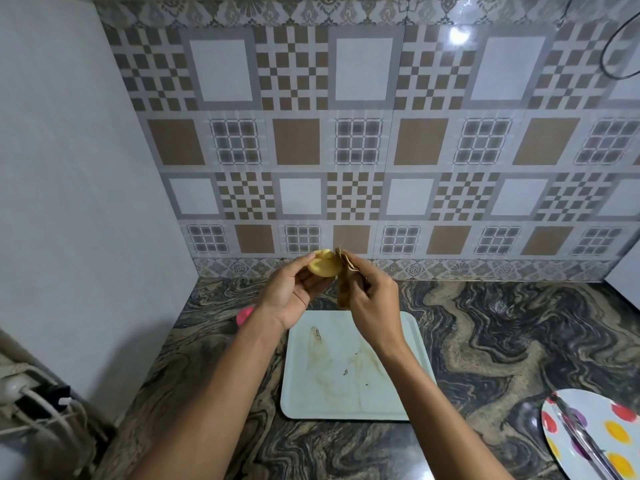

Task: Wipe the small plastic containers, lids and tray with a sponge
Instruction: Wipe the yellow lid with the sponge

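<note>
Far left, below the counter (485, 341) level: cables (41, 403), blurred. At the counter's left edge, against the plain wall, a pink thing (245, 315), mostly hidden by the left forearm. Left hand (294, 292) is raised over the counter's back edge, palm up, fingers and thumb curled round a yellow piece (323, 266) (lid or container, cannot tell), open side facing the camera. Touching its right rim is a brown sponge (344, 282), hanging limp and pinched near its top between thumb and curled fingers of the right hand (372, 299). Both hands are close together, in the air, above the tray's far edge. Tray (346, 368): pale, rectangular, rounded corners, flat on the counter's middle, running towards the near edge, with brown smears and a few dark specks on it; both forearms cross over it. Counter's near right corner: dotted plate (595, 431), cut by the frame, with a metal utensil (581, 441) lying across it.
</note>
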